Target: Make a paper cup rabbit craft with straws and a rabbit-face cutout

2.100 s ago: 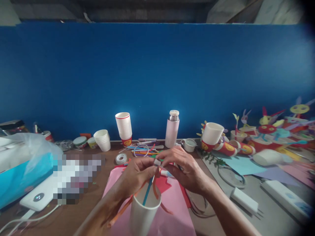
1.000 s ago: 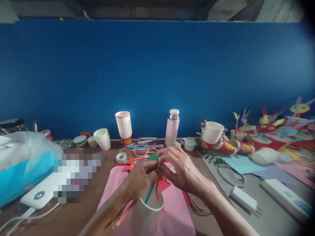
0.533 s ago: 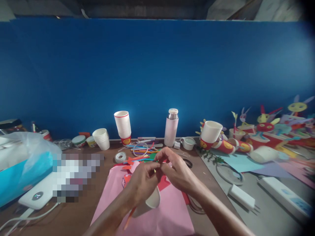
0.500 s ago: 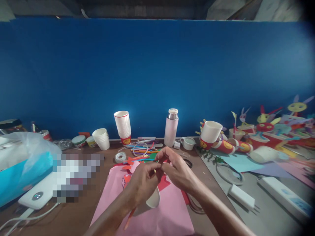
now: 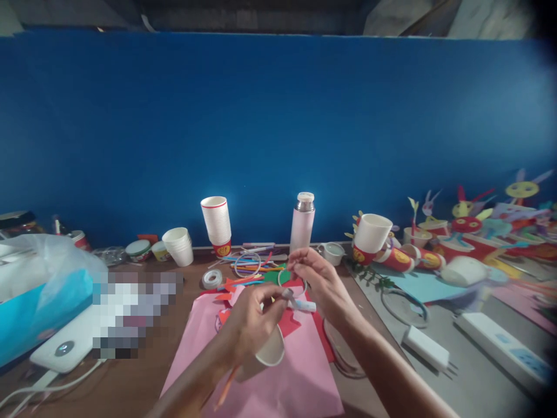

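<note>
I'm seeing the left hand (image 5: 250, 325) closed over a white paper cup (image 5: 270, 354), which is tilted above the pink paper (image 5: 300, 383) on the desk (image 5: 130, 377). The cup's long axis is leaning, with its pale end facing up and right, though I can't tell if that's the mouth or the base. An orange strip (image 5: 227, 386) is sticking out of the cup area, pointing down and left. The right hand (image 5: 324, 284) is half curled just beside a small white and blue tube (image 5: 304, 306) with a grey tip. The tube is lying roughly level, its tip pointing left toward the left hand's fingertips (image 5: 273, 305), and I can't tell which hand is gripping it or if the right one is closed on it. The main risk I'm judging is the tube slipping from that light hold and falling onto the paper. The cup is also at risk of sliding out because of its tilt, and the strip could pull loose if it catches on the fingers.
</note>
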Action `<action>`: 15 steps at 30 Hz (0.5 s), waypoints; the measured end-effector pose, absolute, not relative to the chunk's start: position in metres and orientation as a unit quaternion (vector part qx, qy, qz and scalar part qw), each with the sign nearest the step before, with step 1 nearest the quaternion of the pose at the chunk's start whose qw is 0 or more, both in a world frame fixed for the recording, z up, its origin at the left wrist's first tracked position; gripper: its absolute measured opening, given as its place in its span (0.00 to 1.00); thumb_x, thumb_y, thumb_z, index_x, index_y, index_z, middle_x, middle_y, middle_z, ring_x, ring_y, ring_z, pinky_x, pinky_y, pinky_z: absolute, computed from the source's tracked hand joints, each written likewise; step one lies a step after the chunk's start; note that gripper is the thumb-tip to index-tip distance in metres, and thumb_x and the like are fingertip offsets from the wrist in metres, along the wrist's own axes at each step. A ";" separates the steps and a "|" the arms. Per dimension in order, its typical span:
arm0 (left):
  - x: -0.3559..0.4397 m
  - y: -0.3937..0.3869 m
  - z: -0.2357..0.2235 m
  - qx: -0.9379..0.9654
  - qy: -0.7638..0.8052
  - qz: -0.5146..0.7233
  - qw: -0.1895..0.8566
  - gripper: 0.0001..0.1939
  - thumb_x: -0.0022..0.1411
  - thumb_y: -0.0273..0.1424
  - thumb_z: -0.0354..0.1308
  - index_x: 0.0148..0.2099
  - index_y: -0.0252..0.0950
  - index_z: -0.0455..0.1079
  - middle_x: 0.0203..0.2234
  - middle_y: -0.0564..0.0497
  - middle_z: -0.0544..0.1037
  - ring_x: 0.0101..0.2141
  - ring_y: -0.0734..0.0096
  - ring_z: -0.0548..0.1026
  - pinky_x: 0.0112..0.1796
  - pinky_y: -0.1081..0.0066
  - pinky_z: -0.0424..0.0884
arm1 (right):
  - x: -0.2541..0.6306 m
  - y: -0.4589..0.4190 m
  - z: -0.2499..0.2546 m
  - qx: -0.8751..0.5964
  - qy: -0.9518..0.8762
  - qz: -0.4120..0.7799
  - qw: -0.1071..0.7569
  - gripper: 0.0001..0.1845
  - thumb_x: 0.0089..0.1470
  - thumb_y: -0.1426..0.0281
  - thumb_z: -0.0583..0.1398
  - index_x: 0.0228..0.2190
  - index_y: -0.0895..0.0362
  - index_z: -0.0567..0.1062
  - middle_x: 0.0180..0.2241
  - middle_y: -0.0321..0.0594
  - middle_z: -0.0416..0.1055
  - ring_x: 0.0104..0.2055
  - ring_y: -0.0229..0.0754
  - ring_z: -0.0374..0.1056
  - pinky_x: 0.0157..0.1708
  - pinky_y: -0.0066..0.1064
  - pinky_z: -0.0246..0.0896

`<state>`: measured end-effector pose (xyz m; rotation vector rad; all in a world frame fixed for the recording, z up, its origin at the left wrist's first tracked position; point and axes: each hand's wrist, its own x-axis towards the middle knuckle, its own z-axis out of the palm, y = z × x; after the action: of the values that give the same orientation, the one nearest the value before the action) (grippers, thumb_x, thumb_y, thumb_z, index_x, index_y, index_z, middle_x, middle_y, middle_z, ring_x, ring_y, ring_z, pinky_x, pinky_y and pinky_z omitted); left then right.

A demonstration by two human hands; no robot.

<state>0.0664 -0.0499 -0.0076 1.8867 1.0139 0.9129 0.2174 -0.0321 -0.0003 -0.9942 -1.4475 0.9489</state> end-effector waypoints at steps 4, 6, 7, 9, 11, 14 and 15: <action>0.058 -0.044 -0.007 0.669 0.378 0.372 0.521 0.08 0.56 0.31 0.53 0.33 0.35 0.71 0.20 0.55 0.68 0.21 0.76 0.64 0.24 0.75 0.59 | 0.229 -0.035 0.008 -0.422 -0.658 0.346 0.518 0.07 0.50 0.72 0.53 0.31 0.58 0.71 0.29 0.37 0.69 0.30 0.36 0.64 0.29 0.25 0.59; 0.055 -0.041 -0.006 0.624 0.356 0.388 0.577 0.07 0.54 0.31 0.56 0.34 0.34 0.72 0.21 0.54 0.70 0.22 0.77 0.65 0.25 0.76 0.60 | 0.232 -0.035 0.006 -0.411 -0.680 0.336 0.506 0.08 0.52 0.71 0.54 0.32 0.57 0.72 0.29 0.37 0.70 0.31 0.36 0.65 0.30 0.26 0.60; 0.053 -0.041 -0.005 0.605 0.345 0.395 0.599 0.07 0.54 0.31 0.57 0.34 0.34 0.72 0.22 0.54 0.70 0.23 0.77 0.65 0.26 0.76 0.60 | 0.234 -0.035 0.005 -0.402 -0.692 0.332 0.500 0.08 0.52 0.70 0.54 0.33 0.57 0.72 0.30 0.37 0.70 0.32 0.37 0.65 0.31 0.27 0.60; 0.052 -0.040 -0.002 0.572 0.326 0.405 0.635 0.06 0.53 0.31 0.58 0.33 0.33 0.72 0.22 0.53 0.71 0.24 0.78 0.65 0.26 0.77 0.60 | 0.234 -0.034 0.003 -0.386 -0.716 0.319 0.486 0.07 0.52 0.70 0.56 0.33 0.57 0.72 0.31 0.37 0.70 0.34 0.37 0.65 0.34 0.28 0.60; 0.052 -0.041 0.001 0.541 0.313 0.409 0.665 0.06 0.53 0.30 0.58 0.32 0.33 0.73 0.22 0.53 0.71 0.23 0.79 0.65 0.26 0.78 0.60 | 0.233 -0.034 0.001 -0.372 -0.737 0.312 0.470 0.06 0.51 0.69 0.57 0.33 0.57 0.72 0.32 0.37 0.69 0.36 0.37 0.65 0.37 0.29 0.60; 0.054 -0.043 0.003 0.513 0.292 0.418 0.691 0.06 0.53 0.30 0.59 0.33 0.33 0.73 0.22 0.52 0.72 0.24 0.79 0.66 0.27 0.78 0.61 | 0.229 -0.035 0.001 -0.351 -0.751 0.326 0.455 0.08 0.50 0.68 0.59 0.34 0.57 0.71 0.33 0.37 0.68 0.36 0.37 0.64 0.36 0.29 0.60; 0.055 -0.043 0.002 0.509 0.285 0.420 0.695 0.06 0.53 0.29 0.59 0.34 0.33 0.74 0.22 0.52 0.72 0.24 0.79 0.66 0.28 0.77 0.61 | 0.228 -0.036 0.000 -0.346 -0.751 0.331 0.455 0.09 0.50 0.67 0.59 0.35 0.56 0.71 0.33 0.37 0.68 0.35 0.37 0.64 0.35 0.28 0.60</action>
<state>0.0546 -0.0430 0.0022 1.1362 0.6369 0.9376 0.2279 -0.0356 0.0005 -0.8527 -1.8538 0.8163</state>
